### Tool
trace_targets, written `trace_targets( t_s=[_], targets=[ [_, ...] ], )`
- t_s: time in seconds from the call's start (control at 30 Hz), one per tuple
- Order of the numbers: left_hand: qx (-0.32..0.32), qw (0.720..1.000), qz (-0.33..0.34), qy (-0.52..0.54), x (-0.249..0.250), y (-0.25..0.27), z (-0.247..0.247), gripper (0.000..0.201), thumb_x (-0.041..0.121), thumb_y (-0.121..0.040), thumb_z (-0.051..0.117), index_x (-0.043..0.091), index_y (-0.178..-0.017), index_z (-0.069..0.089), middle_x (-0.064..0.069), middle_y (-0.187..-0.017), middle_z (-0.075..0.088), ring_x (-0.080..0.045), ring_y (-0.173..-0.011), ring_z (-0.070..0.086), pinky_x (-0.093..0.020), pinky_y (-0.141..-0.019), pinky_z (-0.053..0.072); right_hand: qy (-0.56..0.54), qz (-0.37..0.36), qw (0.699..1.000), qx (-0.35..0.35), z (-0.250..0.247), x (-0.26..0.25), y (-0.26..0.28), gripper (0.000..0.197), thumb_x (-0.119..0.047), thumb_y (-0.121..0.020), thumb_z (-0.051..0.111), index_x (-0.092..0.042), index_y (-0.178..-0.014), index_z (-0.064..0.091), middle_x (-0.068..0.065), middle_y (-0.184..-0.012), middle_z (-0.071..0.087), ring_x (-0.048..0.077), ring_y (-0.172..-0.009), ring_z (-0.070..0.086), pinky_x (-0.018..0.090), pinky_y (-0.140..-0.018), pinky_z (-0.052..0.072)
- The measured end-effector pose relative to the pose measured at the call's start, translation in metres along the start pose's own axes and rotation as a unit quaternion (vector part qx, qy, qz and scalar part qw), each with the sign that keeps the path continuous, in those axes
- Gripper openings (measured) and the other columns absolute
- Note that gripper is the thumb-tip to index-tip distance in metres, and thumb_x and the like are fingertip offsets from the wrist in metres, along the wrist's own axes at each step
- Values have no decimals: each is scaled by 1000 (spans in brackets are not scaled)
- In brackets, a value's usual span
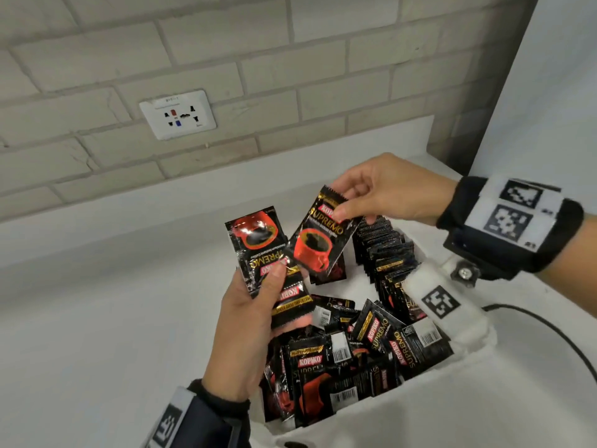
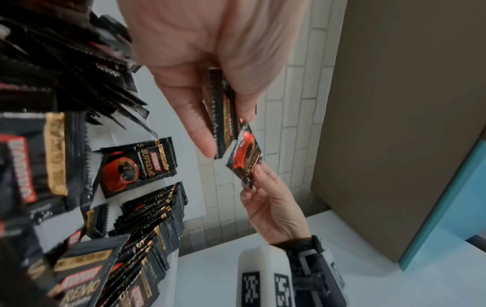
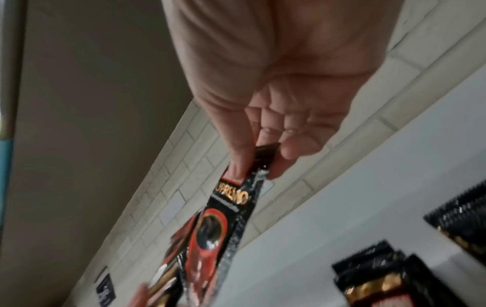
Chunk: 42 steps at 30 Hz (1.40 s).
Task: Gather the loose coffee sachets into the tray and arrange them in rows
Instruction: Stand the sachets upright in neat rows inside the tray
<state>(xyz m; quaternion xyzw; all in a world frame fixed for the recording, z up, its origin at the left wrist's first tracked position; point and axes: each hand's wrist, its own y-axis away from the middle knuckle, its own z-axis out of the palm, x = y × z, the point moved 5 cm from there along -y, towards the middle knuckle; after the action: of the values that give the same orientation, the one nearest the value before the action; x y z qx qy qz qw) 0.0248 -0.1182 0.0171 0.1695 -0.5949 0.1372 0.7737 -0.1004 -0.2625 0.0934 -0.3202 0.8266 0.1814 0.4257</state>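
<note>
My left hand [image 1: 255,305] holds a small stack of black-and-red coffee sachets [image 1: 255,247] above the white tray [image 1: 381,415], thumb across their fronts; the same stack of sachets [image 2: 222,112] shows edge-on in the left wrist view. My right hand [image 1: 381,192] pinches the top corner of one sachet [image 1: 318,240] between thumb and fingers, its lower end overlapping the left hand's stack. That pinched sachet [image 3: 228,224] hangs from the fingertips in the right wrist view. A loose heap of sachets [image 1: 349,360] fills the tray's near part. Upright rows of sachets [image 1: 384,247] stand at its far right.
The tray sits on a white counter [image 1: 113,318] against a brick wall with a power socket [image 1: 177,114]. A white block with a black marker [image 1: 442,305] lies on the tray's right edge. A black cable [image 1: 549,331] runs off to the right.
</note>
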Motion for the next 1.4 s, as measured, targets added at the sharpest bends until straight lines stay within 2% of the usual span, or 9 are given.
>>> trace_targets(
  t_s=[0.13, 0.3, 0.4, 0.6, 0.8, 0.97, 1.2, 1.3, 1.4],
  targets=[
    [21, 1000, 16, 7, 4, -1, -18, 26, 26, -76, 54, 18, -101, 59, -3, -84, 74, -13, -70, 70, -24, -49, 55, 112, 3, 993, 27, -11, 4, -19, 23, -10, -78, 71, -9, -100, 65, -6, -73, 59, 0, -54, 54, 9, -50, 42],
    [27, 999, 27, 8, 8, -2, -25, 21, 25, -76, 54, 19, -95, 59, -2, -82, 74, -12, -68, 70, -23, -47, 55, 336, 25, 939, -65, 19, 19, -37, 24, -18, -86, 62, -17, -111, 64, -3, -103, 65, 8, -82, 53, 21, -81, 41],
    [25, 999, 29, 3, 9, -2, -26, 21, 25, -76, 54, 19, -96, 60, -2, -83, 74, -12, -69, 70, -24, -47, 55, 388, 19, 916, -98, 42, 25, -43, 21, -18, -86, 63, -17, -107, 63, -2, -105, 64, 13, -86, 56, 28, -86, 45],
    [23, 999, 25, 3, 9, -2, -26, 25, 25, -75, 55, 19, -98, 60, -3, -83, 74, -13, -68, 70, -23, -46, 54, 482, -15, 867, -128, 67, 27, -54, 13, -7, -86, 60, -11, -97, 63, 6, -99, 62, 23, -85, 60, 30, -71, 48],
    [19, 1000, 15, 4, 7, -3, -26, 29, 25, -75, 55, 16, -102, 59, -3, -81, 74, -13, -67, 70, -24, -46, 54, 544, -34, 830, -120, 70, 29, -60, 9, -3, -84, 54, -10, -87, 60, 4, -83, 54, 21, -69, 50, 21, -47, 31],
    [13, 1000, 11, 6, 6, -3, -23, 30, 23, -76, 55, 14, -104, 59, -3, -80, 74, -13, -66, 70, -23, -45, 54, 565, -52, 815, -114, 71, 36, -62, 18, -6, -85, 55, -8, -101, 63, 8, -100, 64, 18, -70, 49, 21, -46, 28],
    [10, 1000, 14, 7, 7, -3, -22, 28, 23, -76, 55, 15, -102, 59, -3, -79, 74, -12, -64, 69, -23, -44, 53, 546, -90, 830, -61, 57, 25, -62, 21, -9, -88, 51, -12, -107, 60, 5, -105, 61, 24, -91, 60, 28, -61, 38],
    [11, 1000, 16, 3, 7, -3, -20, 28, 24, -75, 55, 16, -101, 59, -2, -80, 74, -13, -65, 70, -24, -46, 54, 486, -89, 869, -17, 38, 4, -54, 18, -20, -91, 50, -19, -107, 59, 0, -104, 57, 21, -97, 57, 30, -71, 38],
    [21, 999, 24, 7, 7, -5, -16, 29, 24, -72, 57, 17, -100, 58, -2, -82, 74, -13, -68, 70, -24, -49, 55, 343, -63, 937, -19, 29, -14, -37, 17, -33, -89, 56, -21, -98, 62, -6, -89, 55, 15, -92, 58, 25, -72, 40]
  ],
)
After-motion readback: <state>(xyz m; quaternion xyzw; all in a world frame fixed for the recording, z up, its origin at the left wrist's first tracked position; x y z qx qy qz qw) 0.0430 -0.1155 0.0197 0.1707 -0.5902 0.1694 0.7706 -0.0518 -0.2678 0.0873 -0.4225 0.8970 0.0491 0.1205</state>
